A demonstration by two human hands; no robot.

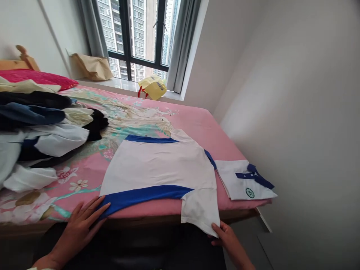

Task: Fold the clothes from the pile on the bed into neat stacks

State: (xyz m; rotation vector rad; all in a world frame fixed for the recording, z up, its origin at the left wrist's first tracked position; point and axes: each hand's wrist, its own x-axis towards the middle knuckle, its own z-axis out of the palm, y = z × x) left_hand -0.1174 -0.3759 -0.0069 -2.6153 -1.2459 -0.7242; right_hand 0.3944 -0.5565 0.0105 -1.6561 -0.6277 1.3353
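A white shirt with blue side stripes (pixel 160 165) lies flat on the pink flowered bed (pixel 197 123), one sleeve hanging over the near edge. My left hand (pixel 81 221) lies open, fingers stretched out on the shirt's blue hem corner at the bed's edge. My right hand (pixel 227 236) pinches the lower corner of the hanging white sleeve (pixel 199 213). To the right lies a folded white shirt with a blue collar and a round badge (pixel 244 182).
A heap of dark, white and blue clothes (pixel 36 127) covers the bed's left side, with a red pillow (pixel 36 77) behind. A brown paper bag (pixel 94 65) and a yellow bag (pixel 153 88) sit on the window sill. A white wall stands close on the right.
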